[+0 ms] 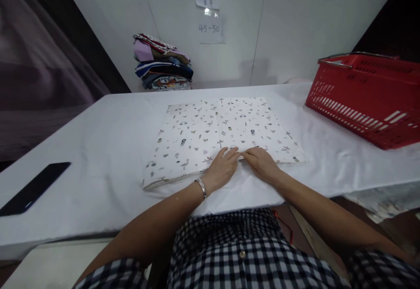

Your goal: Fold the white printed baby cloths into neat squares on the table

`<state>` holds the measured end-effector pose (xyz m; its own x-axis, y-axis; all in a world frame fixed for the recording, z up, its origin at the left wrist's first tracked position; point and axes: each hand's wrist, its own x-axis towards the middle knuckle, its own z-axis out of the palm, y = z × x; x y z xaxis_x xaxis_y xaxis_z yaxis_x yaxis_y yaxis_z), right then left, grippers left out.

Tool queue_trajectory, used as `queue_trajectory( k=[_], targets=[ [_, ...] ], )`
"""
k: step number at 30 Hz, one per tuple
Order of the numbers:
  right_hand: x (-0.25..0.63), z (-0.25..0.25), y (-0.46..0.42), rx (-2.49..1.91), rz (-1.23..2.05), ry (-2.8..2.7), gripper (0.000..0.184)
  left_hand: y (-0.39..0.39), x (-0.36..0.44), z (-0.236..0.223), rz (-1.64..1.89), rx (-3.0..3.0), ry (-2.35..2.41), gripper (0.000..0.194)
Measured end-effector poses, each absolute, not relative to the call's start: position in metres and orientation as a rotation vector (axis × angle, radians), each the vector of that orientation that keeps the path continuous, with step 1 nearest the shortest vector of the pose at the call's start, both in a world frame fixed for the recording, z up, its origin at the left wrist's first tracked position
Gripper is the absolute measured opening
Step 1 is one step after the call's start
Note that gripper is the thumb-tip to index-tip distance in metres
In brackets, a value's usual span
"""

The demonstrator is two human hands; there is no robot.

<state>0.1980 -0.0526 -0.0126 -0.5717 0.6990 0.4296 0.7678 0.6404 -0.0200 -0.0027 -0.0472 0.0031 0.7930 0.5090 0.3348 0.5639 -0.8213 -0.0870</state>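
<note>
A folded white cloth (210,127) printed with small flamingos, palm trees and other motifs lies flat in front of me, with a crease down its middle. My left hand (221,168), a silver bracelet at its wrist, is closed on the near edge of the cloth just left of the crease. Right beside it, my right hand (260,162) pinches the same edge. The fingertips of both hands almost meet. Their thumbs and the underside of the edge are mostly hidden.
The cloth rests on a white-covered table (114,149). At the back left stands a stack of folded fabrics (164,68) by the wall. A red basket (364,101) is on the right, a black phone-like slab (36,188) on the left. Paper signs (210,29) hang on the wall.
</note>
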Motion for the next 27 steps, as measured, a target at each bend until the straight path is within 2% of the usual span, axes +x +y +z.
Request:
queue_trajectory(
  k=[6,14,22,27],
  targets=[
    [0.197,-0.010,-0.056,-1.133,-0.155,-2.473,0.028,-0.056,-0.008,0.005,-0.682,-2.857,-0.978,0.022],
    [0.196,-0.003,-0.062,-1.083,-0.047,-2.541,0.031,-0.053,-0.008,0.000,-0.750,-2.881,-1.035,0.019],
    [0.197,-0.005,-0.059,-1.135,-0.067,-2.524,0.025,-0.054,-0.011,-0.002,-0.725,-2.926,-1.065,0.018],
    [0.199,-0.008,-0.059,-1.138,-0.078,-2.507,0.024,-0.057,-0.018,-0.001,-0.648,-2.840,-1.196,0.036]
  ],
)
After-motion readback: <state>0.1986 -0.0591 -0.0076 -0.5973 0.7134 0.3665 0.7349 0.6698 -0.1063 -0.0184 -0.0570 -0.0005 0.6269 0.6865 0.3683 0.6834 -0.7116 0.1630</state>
